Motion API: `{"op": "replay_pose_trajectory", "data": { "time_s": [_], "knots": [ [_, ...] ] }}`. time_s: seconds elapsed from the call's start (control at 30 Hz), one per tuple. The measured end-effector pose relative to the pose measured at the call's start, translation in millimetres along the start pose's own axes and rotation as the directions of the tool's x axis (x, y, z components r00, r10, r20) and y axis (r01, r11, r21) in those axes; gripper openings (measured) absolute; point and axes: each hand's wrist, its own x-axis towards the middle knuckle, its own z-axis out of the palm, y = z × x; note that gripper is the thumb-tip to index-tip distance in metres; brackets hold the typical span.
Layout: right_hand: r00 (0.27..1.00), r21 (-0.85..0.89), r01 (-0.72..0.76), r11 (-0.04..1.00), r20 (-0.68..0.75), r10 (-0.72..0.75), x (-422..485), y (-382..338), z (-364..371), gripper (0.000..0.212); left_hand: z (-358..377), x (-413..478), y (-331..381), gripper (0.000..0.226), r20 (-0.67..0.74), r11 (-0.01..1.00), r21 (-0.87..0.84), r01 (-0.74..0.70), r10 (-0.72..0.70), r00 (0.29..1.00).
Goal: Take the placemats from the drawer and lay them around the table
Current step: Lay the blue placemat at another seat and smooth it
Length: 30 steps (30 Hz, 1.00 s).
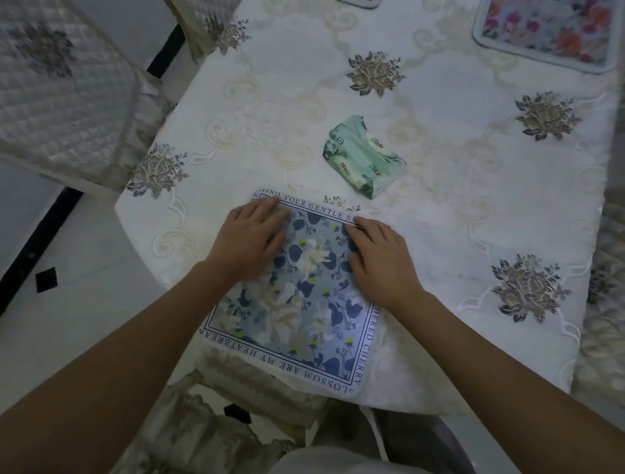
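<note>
A blue floral placemat (297, 314) with a lettered white border lies at the near edge of the table (473, 220), its near corner hanging slightly over the edge. My left hand (252, 237) rests flat on its far left part, fingers at the far border. My right hand (382, 257) lies flat on its far right part. Both hands press on the mat and grip nothing. A second placemat (548, 34), pink and orange floral, lies at the far right of the table. The corner of another mat (362, 2) shows at the top edge.
A green tissue pack (363, 157) lies just beyond the blue mat. The table wears a white embroidered cloth. A quilted covered chair (64, 98) stands at the left, another chair (236, 399) under the near edge. White tiled floor (67, 321) lies at the left.
</note>
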Motion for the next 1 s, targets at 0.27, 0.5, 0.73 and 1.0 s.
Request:
{"op": "replay_pose_trajectory", "data": {
  "time_s": [0.27,0.5,0.73,1.0],
  "knots": [
    [1.0,0.081,-0.008,0.997,-0.019,0.01,3.0,-3.5,-3.5,0.046,-4.5,7.8,16.7,0.052,-0.005,0.999,-0.032,0.005,-0.005,1.0],
    [0.997,0.007,0.07,0.998,0.033,-0.07,19.4,-18.6,8.3,0.051,7.2,16.4,31.6,0.049,-0.002,0.998,-0.02,-0.064,0.064,0.998],
    [0.999,0.067,-0.038,0.997,-0.005,0.038,-15.2,15.3,-0.5,0.05,-3.7,-2.3,-7.9,0.055,0.007,0.998,-0.031,0.047,-0.047,0.999],
    [0.997,0.071,-0.077,0.994,0.004,0.077,-44.4,22.3,-4.1,0.052,-4.4,-39.3,-11.4,0.057,-0.005,0.991,-0.104,0.089,-0.09,0.996]
  ]
}}
